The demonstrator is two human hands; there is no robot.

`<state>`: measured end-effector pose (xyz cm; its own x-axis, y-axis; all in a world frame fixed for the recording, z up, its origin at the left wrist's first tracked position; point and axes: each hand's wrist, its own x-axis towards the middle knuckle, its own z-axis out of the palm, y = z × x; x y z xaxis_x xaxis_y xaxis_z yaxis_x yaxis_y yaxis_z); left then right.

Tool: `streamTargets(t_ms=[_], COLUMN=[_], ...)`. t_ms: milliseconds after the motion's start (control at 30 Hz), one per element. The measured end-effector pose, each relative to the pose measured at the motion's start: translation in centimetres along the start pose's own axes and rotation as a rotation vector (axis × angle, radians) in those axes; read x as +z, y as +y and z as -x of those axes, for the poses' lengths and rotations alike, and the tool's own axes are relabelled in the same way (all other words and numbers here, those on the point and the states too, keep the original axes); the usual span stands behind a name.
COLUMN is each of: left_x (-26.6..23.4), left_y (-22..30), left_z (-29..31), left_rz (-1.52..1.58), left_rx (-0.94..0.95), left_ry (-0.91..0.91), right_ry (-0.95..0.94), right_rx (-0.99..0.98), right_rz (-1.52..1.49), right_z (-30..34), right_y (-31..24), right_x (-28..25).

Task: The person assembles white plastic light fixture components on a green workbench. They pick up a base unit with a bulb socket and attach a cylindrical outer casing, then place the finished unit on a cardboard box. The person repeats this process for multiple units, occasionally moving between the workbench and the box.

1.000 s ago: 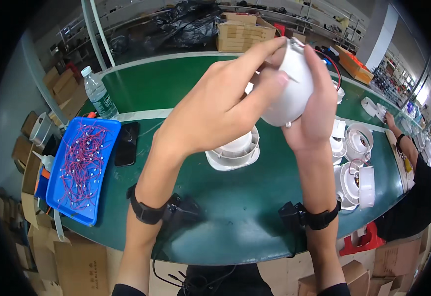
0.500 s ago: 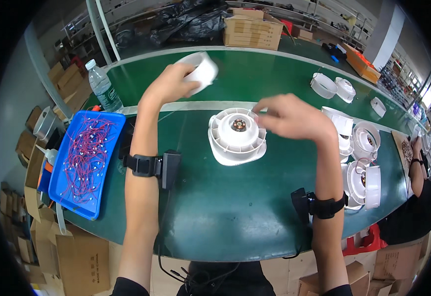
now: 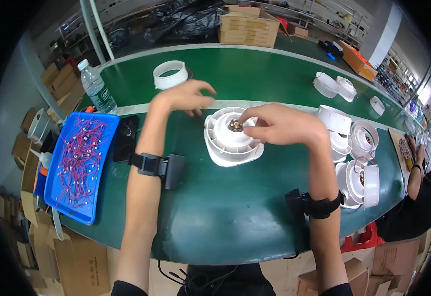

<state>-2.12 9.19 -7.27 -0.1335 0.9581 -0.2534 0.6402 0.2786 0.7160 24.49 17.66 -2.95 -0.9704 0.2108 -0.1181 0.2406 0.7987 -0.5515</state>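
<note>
A white plastic fan housing (image 3: 230,152) with a ring of vanes stands on the green bench in front of me. At its middle sits a small motor core with copper coils (image 3: 235,125). My right hand (image 3: 282,123) reaches over the housing from the right, thumb and index finger apart at the coils' right edge; whether they touch is hard to tell. Left of the housing, my left hand (image 3: 188,96) hovers with fingers spread and nothing in them. Just beyond it a white plastic ring (image 3: 170,83) with a red wire rests on the far green strip.
A blue tray (image 3: 95,197) of red wires lies left, beside a dark phone (image 3: 125,139) and a water bottle (image 3: 97,88). Several white housings and rings (image 3: 357,180) stand right, with more white parts (image 3: 326,85) farther back. Another person's arm (image 3: 413,180) is at far right.
My left hand has set the white ring down on the far strip, let go and come back toward the housing. My right hand has moved from the housing's rim to its coils.
</note>
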Motion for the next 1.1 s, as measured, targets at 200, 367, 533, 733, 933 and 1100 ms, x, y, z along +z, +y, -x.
streamTargets(t_ms=[200,367,533,733,933,1100], left_x=[2.1,2.1,3.0,6.1,9.8,9.9], left_y=[1.2,0.2,0.2,-2.6,-0.3,-3.1], left_z=[-0.2,-0.9,-2.1,-5.4,-5.5,-6.2], left_rz=[-0.030,0.015,-0.018,0.598,0.264,-0.049], left_rx=[-0.078,0.003,0.034,0.090,0.454,0.566], left_ry=[-0.115,-0.085,0.220,0.574,0.477,0.316], right_ry=[0.032,0.084,0.094,0.111,0.167,0.163], right_rx=[0.007,-0.063,-0.093,-0.158,-0.140,-0.027], right_rz=[0.043,-0.046,0.001,0.012,0.027,-0.043], right_z=[0.0,-0.1,0.0,-0.3,0.3,1.4], right_y=[-1.2,-0.9,-0.2,-0.5,0.3,1.2], right_x=[-0.5,-0.6,-0.6,-0.2,-0.5,-2.6])
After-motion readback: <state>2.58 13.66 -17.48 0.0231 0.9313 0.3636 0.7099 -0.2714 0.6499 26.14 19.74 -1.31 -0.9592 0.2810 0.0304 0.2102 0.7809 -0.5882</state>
